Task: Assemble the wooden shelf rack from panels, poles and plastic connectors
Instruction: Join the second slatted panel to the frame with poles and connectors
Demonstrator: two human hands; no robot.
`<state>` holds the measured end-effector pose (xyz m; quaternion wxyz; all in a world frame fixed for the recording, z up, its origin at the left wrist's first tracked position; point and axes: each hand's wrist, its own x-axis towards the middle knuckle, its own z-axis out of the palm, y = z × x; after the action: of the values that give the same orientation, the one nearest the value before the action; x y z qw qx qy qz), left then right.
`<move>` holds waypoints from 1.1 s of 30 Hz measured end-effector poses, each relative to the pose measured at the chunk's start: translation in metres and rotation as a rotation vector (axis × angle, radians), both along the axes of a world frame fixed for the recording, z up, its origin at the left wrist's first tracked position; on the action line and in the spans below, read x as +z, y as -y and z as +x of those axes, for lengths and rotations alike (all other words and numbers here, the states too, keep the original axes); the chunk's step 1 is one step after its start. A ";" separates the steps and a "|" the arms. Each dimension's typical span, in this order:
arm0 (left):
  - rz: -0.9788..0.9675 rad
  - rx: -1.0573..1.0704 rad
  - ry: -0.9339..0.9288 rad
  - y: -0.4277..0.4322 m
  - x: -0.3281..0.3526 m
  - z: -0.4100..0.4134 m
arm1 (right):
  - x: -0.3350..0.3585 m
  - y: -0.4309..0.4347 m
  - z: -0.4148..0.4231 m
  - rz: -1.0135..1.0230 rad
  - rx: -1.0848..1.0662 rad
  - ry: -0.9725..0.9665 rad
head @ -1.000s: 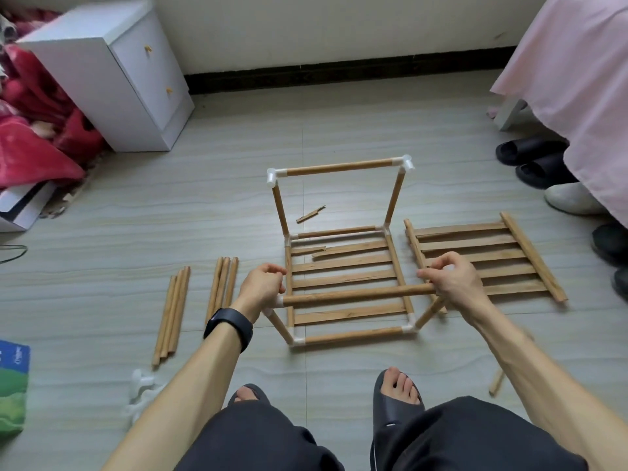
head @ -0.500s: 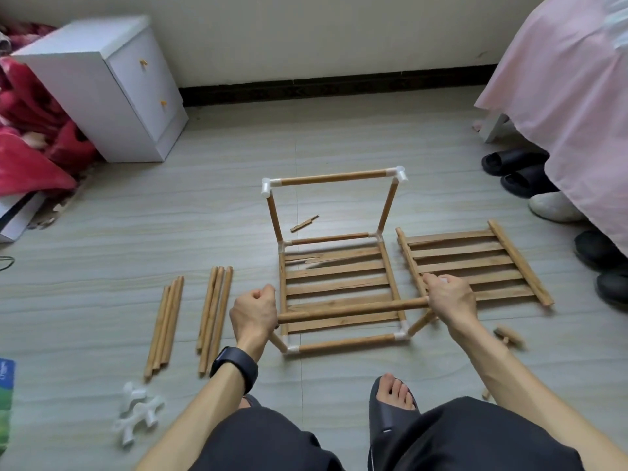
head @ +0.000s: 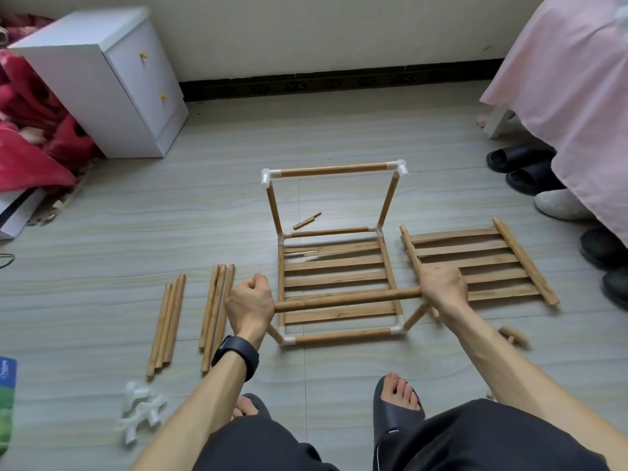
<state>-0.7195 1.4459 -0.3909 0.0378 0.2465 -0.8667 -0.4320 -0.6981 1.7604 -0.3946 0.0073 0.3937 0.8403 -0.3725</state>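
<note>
Home bedroom: nightstand [head: 112, 83], bed [head: 574, 73], slippers [head: 520, 166].

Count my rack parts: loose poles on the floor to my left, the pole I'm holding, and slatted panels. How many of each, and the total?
Loose poles on the floor: 6, left bundle of 3, right bundle of 3
Pole held by left hand and right hand: 1
Slatted panels: 2, fitted panel, loose panel
Total: 9

A: What is the person wearing?
B: Bare forearms, no sleeves. A black smartwatch [head: 235, 355] with a wide band circles the left wrist, at about eight o'clock from picture centre.
A: And lower down?
B: Dark charcoal shorts [head: 475, 436] over both knees, and dark slide sandals [head: 394, 416] with bare toes showing, around six o'clock.
</note>
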 end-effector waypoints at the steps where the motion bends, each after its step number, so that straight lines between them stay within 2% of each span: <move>1: -0.006 -0.006 -0.001 0.000 -0.001 0.001 | 0.001 0.000 -0.001 0.010 0.012 0.029; 4: -0.042 -0.042 0.019 0.003 -0.001 -0.001 | 0.008 0.001 -0.003 0.019 0.000 0.094; 7: -0.196 -0.200 0.103 0.008 0.009 -0.010 | 0.012 0.002 -0.003 0.022 0.028 0.080; 9: -0.442 -0.413 0.197 0.011 0.019 -0.019 | 0.011 0.002 0.000 0.025 0.063 0.039; 11: -0.778 -0.665 0.255 0.005 0.034 -0.026 | 0.009 0.002 0.006 0.037 0.073 -0.006; 13: -0.931 -0.888 0.256 -0.008 0.050 -0.033 | 0.008 0.000 0.009 0.029 0.079 -0.028; 15: -0.868 -1.047 0.274 -0.031 0.066 -0.040 | 0.009 -0.006 0.007 -0.100 0.093 -0.058; 18: -0.790 -1.197 0.247 -0.078 0.085 -0.047 | 0.004 -0.020 0.005 -0.531 0.063 -0.144; 21: -0.744 -1.294 0.164 -0.127 0.092 -0.046 | -0.024 -0.038 0.017 -0.792 -0.156 -0.161; 24: -0.650 -1.350 0.068 -0.170 0.081 -0.042 | -0.067 -0.058 0.026 -0.792 -0.368 -0.115; 27: -0.539 -1.405 -0.008 -0.199 0.061 -0.040 | -0.097 -0.074 0.021 -0.706 -0.515 -0.064; 31: -0.504 -1.431 -0.068 -0.210 0.024 -0.029 | -0.128 -0.088 0.005 -0.540 -0.570 0.054; 33: -0.482 -1.416 -0.056 -0.208 0.011 -0.023 | -0.142 -0.093 -0.007 -0.601 -0.538 0.104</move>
<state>-0.7424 1.6536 -0.3803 -0.1744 -0.3964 -0.8875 -0.1572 -0.7054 1.8530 -0.5362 0.0669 0.5983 0.5594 -0.5698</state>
